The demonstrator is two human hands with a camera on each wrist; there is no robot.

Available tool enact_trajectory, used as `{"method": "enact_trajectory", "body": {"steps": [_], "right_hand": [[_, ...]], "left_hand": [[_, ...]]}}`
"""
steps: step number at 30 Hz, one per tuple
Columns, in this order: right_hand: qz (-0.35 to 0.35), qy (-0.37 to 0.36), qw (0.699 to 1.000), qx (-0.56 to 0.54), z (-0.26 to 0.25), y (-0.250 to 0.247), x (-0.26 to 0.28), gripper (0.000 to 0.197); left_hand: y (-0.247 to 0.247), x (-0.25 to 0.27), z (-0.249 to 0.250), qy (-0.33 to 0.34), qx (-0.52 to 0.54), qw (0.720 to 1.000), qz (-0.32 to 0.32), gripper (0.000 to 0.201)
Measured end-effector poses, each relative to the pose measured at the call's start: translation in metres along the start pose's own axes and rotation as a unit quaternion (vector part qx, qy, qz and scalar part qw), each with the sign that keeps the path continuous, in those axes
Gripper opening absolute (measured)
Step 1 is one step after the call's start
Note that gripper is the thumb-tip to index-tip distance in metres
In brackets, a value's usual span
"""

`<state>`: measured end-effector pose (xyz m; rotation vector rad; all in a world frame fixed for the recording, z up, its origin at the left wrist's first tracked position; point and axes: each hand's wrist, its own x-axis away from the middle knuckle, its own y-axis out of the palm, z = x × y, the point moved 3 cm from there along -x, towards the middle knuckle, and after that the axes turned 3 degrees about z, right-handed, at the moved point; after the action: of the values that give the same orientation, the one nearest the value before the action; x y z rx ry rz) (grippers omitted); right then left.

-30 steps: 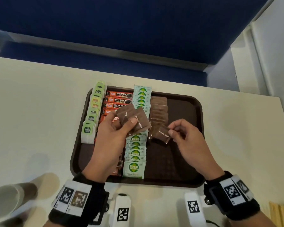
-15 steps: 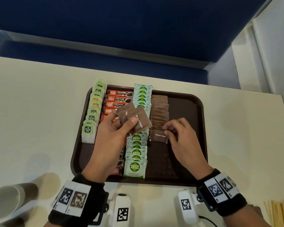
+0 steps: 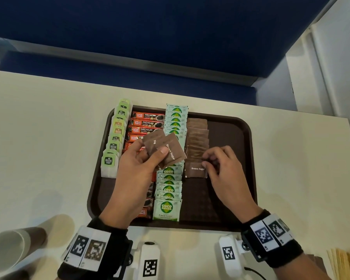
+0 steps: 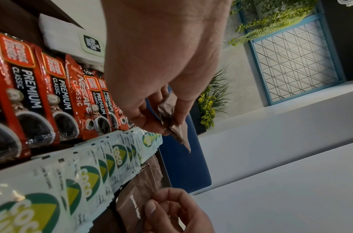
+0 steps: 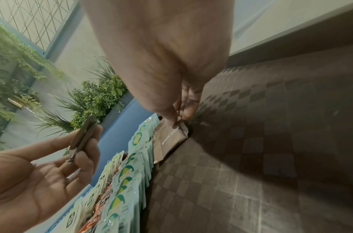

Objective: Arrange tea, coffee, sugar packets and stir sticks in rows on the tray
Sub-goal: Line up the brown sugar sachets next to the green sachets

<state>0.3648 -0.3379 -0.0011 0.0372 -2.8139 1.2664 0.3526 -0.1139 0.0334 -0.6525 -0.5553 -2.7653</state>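
A dark brown tray (image 3: 240, 138) holds rows of green tea bags (image 3: 114, 142), red coffee sachets (image 3: 148, 123), green-and-white coco sugar packets (image 3: 168, 190) and brown sugar packets (image 3: 197, 136). My left hand (image 3: 150, 156) hovers over the coffee row and pinches a fan of brown sugar packets (image 3: 166, 148) (image 4: 171, 123) between thumb and fingers. My right hand (image 3: 205, 161) pinches the right edge of one brown sugar packet (image 3: 194, 168) (image 5: 171, 137) lying at the near end of the brown row.
A paper cup (image 3: 10, 247) lies on its side on the cream table at the near left. Wooden stir sticks (image 3: 343, 265) lie at the near right corner. The tray's right part (image 3: 228, 134) holds no packets. A blue panel stands behind the table.
My right hand has carried its brown sugar packet from in the air down onto the tray, at the near end of the brown row. The left hand has stayed where it was.
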Motion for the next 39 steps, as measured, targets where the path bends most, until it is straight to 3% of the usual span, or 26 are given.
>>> {"method": "enact_trajectory", "body": {"steps": [7, 11, 14, 17, 23, 25, 27, 29, 33, 39], "right_hand": [[0.032, 0.013, 0.999, -0.023, -0.008, -0.011, 0.002, 0.014], [0.049, 0.011, 0.993, -0.103, -0.027, -0.021, 0.004, 0.014], [-0.003, 0.059, 0.965, -0.255, -0.049, -0.024, 0.009, 0.022], [-0.061, 0.096, 0.944, -0.31, -0.063, -0.023, 0.013, 0.035], [-0.044, 0.137, 0.915, -0.377, -0.049, -0.033, 0.006, 0.017], [-0.04, 0.126, 0.935, -0.33, -0.038, -0.041, 0.002, 0.015], [-0.061, 0.089, 0.972, -0.209, -0.027, -0.045, 0.0, 0.014], [-0.105, 0.047, 0.989, -0.094, -0.021, -0.041, 0.0, 0.016], [-0.165, 0.024, 0.986, -0.032, -0.017, -0.021, 0.01, 0.024], [-0.119, -0.003, 0.992, 0.038, -0.006, -0.004, 0.014, 0.031]], "left_hand": [[-0.003, 0.002, -0.005, -0.01, -0.015, 1.0, 0.003, 0.034], [-0.001, 0.004, -0.009, -0.02, -0.025, 0.999, 0.009, 0.037], [0.005, 0.007, -0.009, -0.015, -0.038, 0.999, -0.007, 0.041], [0.011, 0.011, -0.01, -0.008, -0.049, 0.999, -0.023, 0.042], [0.009, 0.008, -0.012, -0.027, -0.004, 1.0, -0.002, 0.025], [0.005, 0.006, -0.012, -0.033, -0.004, 0.999, 0.008, 0.025], [0.001, 0.004, -0.01, -0.033, -0.006, 0.999, 0.017, 0.026], [-0.002, 0.003, -0.008, -0.031, -0.001, 0.999, 0.023, 0.026], [-0.002, 0.004, -0.007, -0.032, 0.007, 0.999, 0.023, 0.026], [-0.004, 0.003, -0.007, -0.033, 0.006, 0.999, 0.025, 0.025]]}}
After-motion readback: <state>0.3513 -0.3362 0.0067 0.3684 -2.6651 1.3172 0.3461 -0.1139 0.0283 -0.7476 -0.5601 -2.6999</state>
